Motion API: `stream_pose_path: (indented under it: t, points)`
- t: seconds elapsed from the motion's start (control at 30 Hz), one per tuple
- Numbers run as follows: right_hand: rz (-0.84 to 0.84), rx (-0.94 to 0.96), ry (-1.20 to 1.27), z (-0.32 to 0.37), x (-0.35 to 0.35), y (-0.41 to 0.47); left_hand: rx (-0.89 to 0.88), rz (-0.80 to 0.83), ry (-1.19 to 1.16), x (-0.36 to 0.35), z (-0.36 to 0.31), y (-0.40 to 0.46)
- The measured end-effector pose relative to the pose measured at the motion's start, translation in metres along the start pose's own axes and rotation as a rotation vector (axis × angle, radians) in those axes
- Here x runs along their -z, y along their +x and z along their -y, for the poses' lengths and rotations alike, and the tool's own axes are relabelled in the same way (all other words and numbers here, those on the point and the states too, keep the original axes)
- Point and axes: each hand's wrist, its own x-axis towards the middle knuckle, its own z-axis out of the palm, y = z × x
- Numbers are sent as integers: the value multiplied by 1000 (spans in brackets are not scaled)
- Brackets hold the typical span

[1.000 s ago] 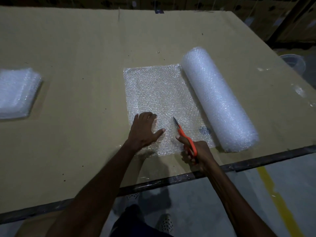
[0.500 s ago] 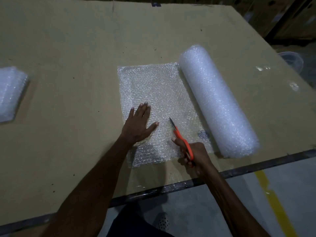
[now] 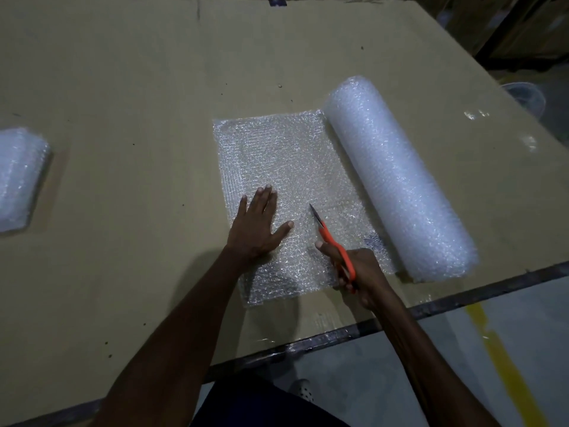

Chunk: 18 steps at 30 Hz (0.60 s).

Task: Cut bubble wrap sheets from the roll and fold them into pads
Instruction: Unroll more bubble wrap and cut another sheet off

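Observation:
A thick roll of bubble wrap (image 3: 397, 177) lies diagonally on the cardboard-covered table (image 3: 123, 87). An unrolled sheet (image 3: 283, 155) spreads flat to its left, still joined to the roll. My left hand (image 3: 258, 224) presses flat on the sheet's near left part, fingers spread. My right hand (image 3: 358, 272) grips orange-handled scissors (image 3: 334, 241) at the sheet's near edge. The blades look closed, and their tip points away from me over the sheet, between my left hand and the roll.
A stack of folded bubble wrap pads (image 3: 18, 177) sits at the table's left edge. The dark table edge (image 3: 462, 298) runs just behind my right wrist, with concrete floor and a yellow line (image 3: 505, 365) below. A clear round container (image 3: 528, 97) stands off the far right.
My left hand has flattened and slid a little further up the sheet. The scissors and right hand have advanced slightly along the sheet. The view has shifted, pushing the pad stack leftwards.

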Motion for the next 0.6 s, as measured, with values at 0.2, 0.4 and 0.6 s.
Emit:
stream_pose_path:
  t: [0.2, 0.4, 0.6]
  points:
    - [-34, -29, -22, 0, -5, 0, -8, 57, -18, 5, 0, 7]
    - [-35, -13, 17, 8, -13, 7, -26, 14, -22, 13, 14, 32]
    - [-31, -13, 11, 3, -9, 5, -5, 41, -4, 12, 20, 46]
